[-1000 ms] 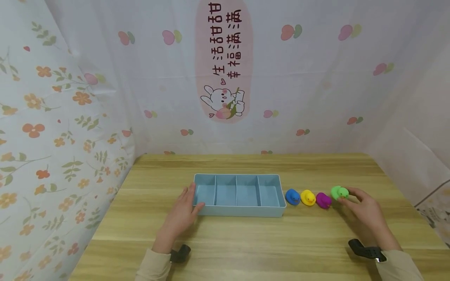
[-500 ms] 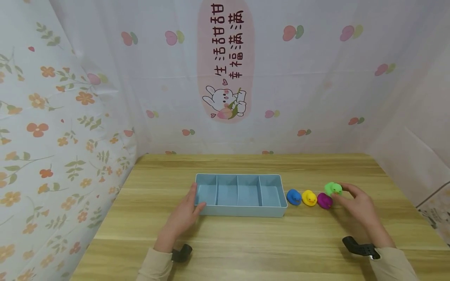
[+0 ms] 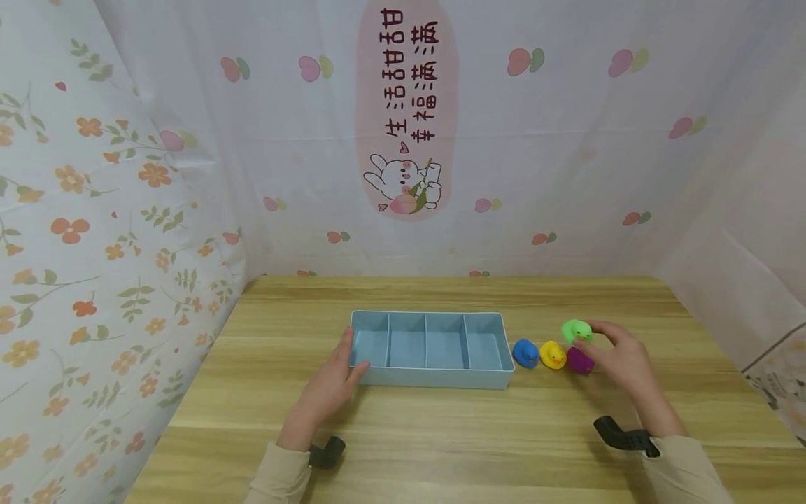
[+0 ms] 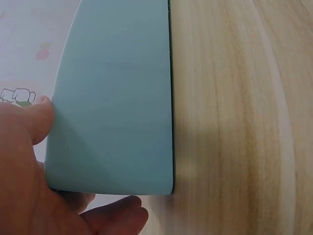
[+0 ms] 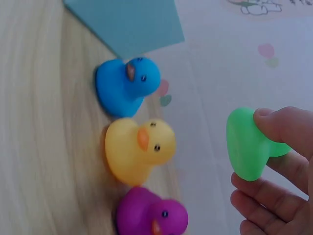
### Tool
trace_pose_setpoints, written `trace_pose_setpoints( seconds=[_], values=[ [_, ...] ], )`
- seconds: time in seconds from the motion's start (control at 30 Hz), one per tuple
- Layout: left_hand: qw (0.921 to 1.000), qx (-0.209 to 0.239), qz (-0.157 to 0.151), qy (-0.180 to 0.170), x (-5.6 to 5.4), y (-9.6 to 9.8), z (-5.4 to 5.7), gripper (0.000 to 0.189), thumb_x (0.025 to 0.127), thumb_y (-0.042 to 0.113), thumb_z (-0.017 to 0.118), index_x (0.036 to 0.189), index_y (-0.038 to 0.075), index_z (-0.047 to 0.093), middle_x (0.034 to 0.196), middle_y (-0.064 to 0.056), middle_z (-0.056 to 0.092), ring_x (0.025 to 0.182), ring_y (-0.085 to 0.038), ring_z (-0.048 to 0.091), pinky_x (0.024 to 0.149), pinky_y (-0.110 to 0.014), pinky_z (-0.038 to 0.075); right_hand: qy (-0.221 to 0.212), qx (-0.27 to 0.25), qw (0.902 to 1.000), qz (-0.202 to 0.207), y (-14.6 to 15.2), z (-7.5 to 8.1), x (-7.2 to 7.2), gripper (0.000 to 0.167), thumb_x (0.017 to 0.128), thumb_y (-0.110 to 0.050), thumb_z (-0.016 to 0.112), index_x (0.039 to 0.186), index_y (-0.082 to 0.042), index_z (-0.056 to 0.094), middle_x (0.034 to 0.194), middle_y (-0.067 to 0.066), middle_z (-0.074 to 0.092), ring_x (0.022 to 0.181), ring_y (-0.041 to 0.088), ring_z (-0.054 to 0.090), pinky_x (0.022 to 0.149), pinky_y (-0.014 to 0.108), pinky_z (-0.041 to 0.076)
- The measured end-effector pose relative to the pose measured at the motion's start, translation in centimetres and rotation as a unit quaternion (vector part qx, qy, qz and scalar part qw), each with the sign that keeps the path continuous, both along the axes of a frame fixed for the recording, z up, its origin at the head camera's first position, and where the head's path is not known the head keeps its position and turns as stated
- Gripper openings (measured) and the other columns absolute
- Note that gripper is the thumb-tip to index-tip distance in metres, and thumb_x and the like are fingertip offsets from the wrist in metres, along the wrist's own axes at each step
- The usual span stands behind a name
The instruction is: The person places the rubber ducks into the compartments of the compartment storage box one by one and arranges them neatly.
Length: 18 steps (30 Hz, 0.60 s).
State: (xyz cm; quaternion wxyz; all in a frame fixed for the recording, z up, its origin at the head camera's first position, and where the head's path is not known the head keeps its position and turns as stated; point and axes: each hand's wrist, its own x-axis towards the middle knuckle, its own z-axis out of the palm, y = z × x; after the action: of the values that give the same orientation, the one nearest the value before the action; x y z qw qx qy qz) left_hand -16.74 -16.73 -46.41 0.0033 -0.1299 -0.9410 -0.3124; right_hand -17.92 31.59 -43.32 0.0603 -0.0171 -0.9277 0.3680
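Observation:
My right hand pinches a green toy duck between thumb and fingers, held up just above and behind the purple toy duck. In the right wrist view the green duck is off the table, tilted on its side. Purple, yellow and blue toy ducks sit in a row on the table, right of a light blue divided box. At the box's left end my left hand holds its front corner, thumb at the front rim and fingers along the left wall. The compartments hold nothing visible.
The wooden table stretches in front of and around the box. Behind it hangs a white printed cloth, and a floral cloth closes off the left side. Each wrist wears a black camera strap.
My right hand has lifted the green duck from the row's right end and moved it left, over the purple duck. My left hand stays at the box.

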Motion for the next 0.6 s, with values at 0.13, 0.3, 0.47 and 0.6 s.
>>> trace_pose_setpoints(
  seconds=[0.13, 0.3, 0.47, 0.6],
  values=[
    [1.0, -0.003, 0.003, -0.004, 0.0, 0.0, -0.1, 0.075, 0.101, 0.038, 0.044, 0.152, -0.002, 0.007, 0.158, -0.022, 0.015, 0.14, -0.038, 0.029, 0.113, -0.051, 0.028, 0.013, -0.004, 0.9999, 0.001, -0.8, 0.1, -0.3, 0.063, 0.091, -0.041, 0.062, 0.132, 0.005, 0.049, 0.135, 0.031, 0.046, 0.128, 0.054, 0.034, 0.096, 0.071, 0.031],
    [1.0, 0.001, 0.0, -0.004, 0.0, 0.0, 0.0, 0.075, 0.101, 0.038, 0.045, 0.152, -0.002, 0.008, 0.158, -0.022, 0.015, 0.14, -0.038, 0.029, 0.113, -0.051, 0.029, 0.048, 0.012, 0.9988, 0.007, -1.9, 0.1, -0.6, 0.056, 0.089, -0.034, 0.067, 0.126, 0.007, 0.054, 0.129, 0.031, 0.051, 0.123, 0.053, 0.041, 0.095, 0.07, 0.033],
    [1.0, -0.006, 0.0, -0.004, -0.1, -0.1, -0.1, 0.074, 0.101, 0.038, 0.045, 0.152, -0.002, 0.009, 0.158, -0.021, 0.016, 0.141, -0.037, 0.029, 0.113, -0.05, 0.029, 0.071, 0.013, 0.9973, 0.015, -2.6, 0.3, -0.7, 0.052, 0.088, -0.027, 0.07, 0.123, 0.008, 0.056, 0.124, 0.031, 0.054, 0.12, 0.051, 0.044, 0.095, 0.068, 0.035],
    [1.0, -0.007, -0.002, 0.0, -0.2, -0.2, -0.3, 0.075, 0.1, 0.039, 0.045, 0.152, -0.002, 0.009, 0.158, -0.021, 0.016, 0.141, -0.037, 0.029, 0.113, -0.05, 0.029, 0.074, 0.007, 0.9971, 0.017, -3.1, 0.2, -0.7, 0.05, 0.088, -0.026, 0.069, 0.122, 0.007, 0.057, 0.123, 0.031, 0.055, 0.118, 0.05, 0.045, 0.095, 0.068, 0.034]
  ],
)
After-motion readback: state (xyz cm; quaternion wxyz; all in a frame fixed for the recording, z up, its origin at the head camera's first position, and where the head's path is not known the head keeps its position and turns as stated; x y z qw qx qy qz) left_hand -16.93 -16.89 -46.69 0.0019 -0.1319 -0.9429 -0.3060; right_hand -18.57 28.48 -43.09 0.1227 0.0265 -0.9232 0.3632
